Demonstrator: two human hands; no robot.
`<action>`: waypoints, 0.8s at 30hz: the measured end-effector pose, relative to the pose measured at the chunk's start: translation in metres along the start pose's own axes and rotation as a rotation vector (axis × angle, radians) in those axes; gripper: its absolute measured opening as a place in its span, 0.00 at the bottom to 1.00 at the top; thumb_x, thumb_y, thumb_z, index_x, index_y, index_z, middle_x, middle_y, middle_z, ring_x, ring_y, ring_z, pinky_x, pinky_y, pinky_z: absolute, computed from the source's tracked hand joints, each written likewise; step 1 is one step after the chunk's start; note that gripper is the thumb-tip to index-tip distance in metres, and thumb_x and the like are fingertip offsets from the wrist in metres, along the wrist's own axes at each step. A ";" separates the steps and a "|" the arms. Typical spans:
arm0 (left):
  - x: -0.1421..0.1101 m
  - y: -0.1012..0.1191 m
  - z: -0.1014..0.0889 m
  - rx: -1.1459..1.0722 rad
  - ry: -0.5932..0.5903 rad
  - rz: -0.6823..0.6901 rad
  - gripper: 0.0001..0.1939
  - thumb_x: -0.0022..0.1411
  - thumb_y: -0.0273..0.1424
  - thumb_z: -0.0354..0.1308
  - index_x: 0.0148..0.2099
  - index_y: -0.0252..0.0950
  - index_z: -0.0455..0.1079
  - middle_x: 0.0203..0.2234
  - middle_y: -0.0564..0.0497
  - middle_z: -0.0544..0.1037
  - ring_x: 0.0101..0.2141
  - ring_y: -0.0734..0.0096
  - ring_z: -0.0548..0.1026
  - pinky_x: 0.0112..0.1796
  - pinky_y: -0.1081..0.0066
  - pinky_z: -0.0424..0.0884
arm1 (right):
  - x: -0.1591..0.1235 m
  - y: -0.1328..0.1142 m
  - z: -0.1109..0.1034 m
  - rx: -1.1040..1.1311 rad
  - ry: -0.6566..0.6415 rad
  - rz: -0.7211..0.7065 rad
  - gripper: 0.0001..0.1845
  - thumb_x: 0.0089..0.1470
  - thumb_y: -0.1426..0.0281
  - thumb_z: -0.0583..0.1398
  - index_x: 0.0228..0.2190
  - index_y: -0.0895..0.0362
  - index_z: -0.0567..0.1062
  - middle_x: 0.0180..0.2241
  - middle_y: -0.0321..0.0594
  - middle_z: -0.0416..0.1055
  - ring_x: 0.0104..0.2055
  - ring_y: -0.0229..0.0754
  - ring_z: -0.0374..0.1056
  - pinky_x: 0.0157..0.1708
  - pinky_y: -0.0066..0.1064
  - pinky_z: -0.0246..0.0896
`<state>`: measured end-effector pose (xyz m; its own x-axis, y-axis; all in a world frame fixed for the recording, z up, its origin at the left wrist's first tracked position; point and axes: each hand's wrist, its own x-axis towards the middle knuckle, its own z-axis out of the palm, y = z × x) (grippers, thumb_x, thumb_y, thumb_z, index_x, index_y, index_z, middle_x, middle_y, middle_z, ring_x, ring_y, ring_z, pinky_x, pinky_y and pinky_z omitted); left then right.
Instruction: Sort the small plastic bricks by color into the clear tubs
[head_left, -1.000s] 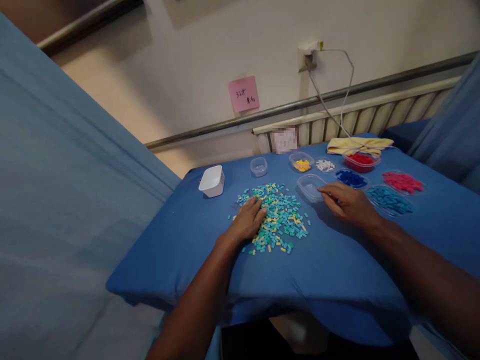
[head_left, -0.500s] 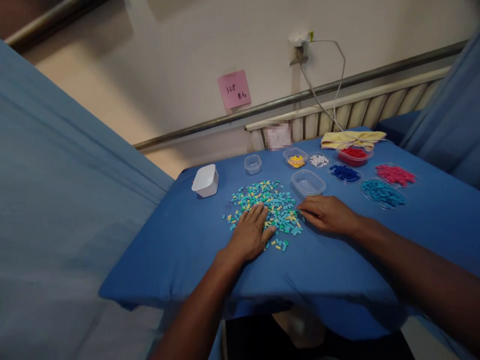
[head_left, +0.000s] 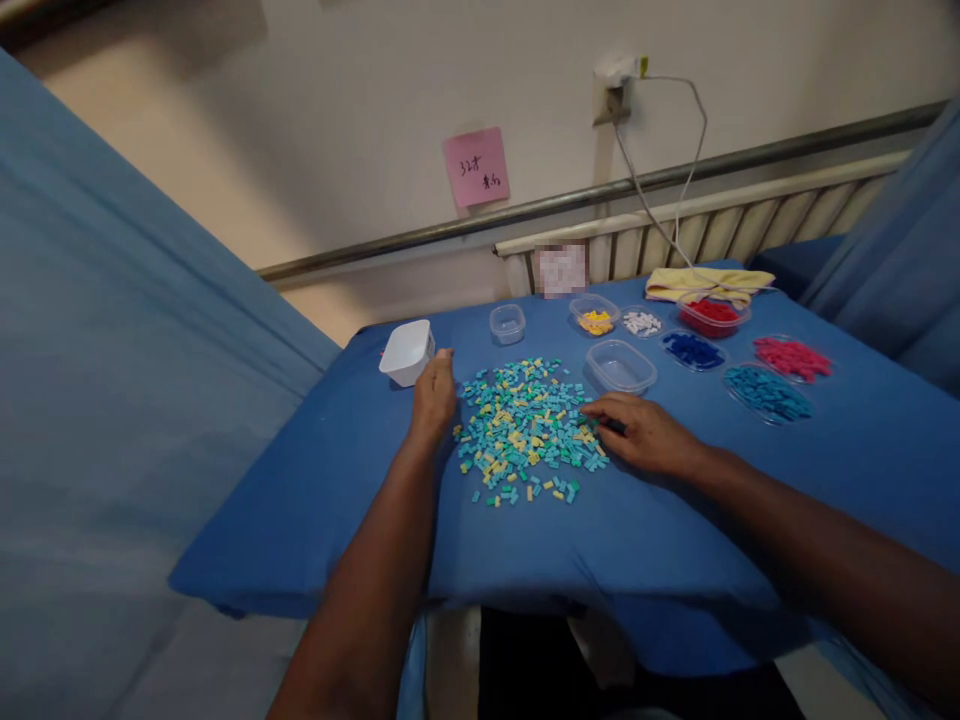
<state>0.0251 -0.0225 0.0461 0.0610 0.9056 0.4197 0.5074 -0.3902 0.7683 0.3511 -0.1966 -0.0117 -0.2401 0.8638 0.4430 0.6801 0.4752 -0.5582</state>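
A pile of small teal, green and yellow pieces lies on the blue cloth-covered table. My left hand has its fingers held together and reaches toward a white box at the pile's left, its fingertips close to the box. Whether it holds anything is hidden. My right hand rests flat at the pile's right edge, fingertips touching the pieces. An empty clear tub stands just beyond the right hand.
At the back stand a small clear tub, tubs of yellow, white and red pieces, and lids of dark blue, teal and pink pieces. A yellow cloth lies behind. Blue sheets hang left and right.
My left hand lifted off the pile and moved up-left toward the white box. My right hand came from the empty tub down to the pile's right edge.
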 end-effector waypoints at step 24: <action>0.017 -0.064 0.018 -0.135 0.137 -0.048 0.26 0.74 0.51 0.53 0.42 0.35 0.81 0.33 0.46 0.84 0.37 0.60 0.82 0.41 0.65 0.75 | 0.049 -0.037 -0.011 -0.504 -0.455 0.247 0.11 0.63 0.72 0.59 0.37 0.54 0.82 0.38 0.43 0.80 0.37 0.45 0.75 0.33 0.33 0.56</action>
<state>0.0092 0.0213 -0.0048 -0.0830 0.8963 0.4356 0.3861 -0.3740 0.8432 0.3217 -0.1737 0.0377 -0.2284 0.9722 -0.0517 0.9622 0.2174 -0.1639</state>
